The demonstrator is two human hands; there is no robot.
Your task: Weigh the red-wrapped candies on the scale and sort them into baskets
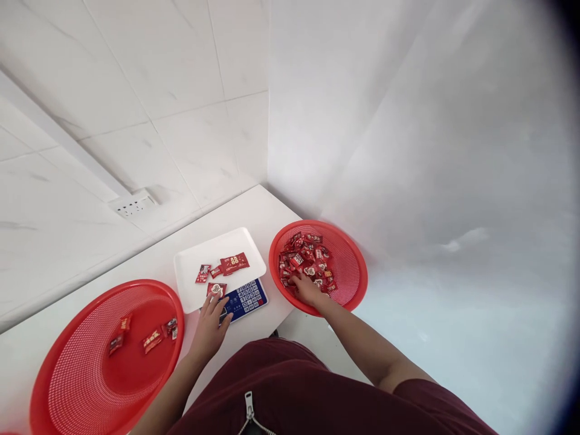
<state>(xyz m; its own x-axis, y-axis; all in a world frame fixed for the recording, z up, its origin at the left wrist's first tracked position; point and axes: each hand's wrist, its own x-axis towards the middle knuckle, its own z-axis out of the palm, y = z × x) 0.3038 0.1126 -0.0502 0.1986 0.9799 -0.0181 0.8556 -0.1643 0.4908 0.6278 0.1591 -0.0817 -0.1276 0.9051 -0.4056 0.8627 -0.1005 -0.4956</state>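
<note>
A white scale (244, 298) with a blue keypad stands on the white table, and several red candy packets (234, 263) lie on its white tray (190, 272). My left hand (209, 326) reaches to the tray's front edge, its fingertips touching a small red packet (216, 289) there. My right hand (308, 289) is inside the red basket (351, 266) on the right, fingers curled down into a heap of red candies (306, 257). Whether it holds one is hidden.
A larger red basket (77, 380) sits at the left front with a few red packets (151, 339) in it. A wall socket (132, 205) is on the tiled wall behind. The table ends just right of the right basket, beside a white wall.
</note>
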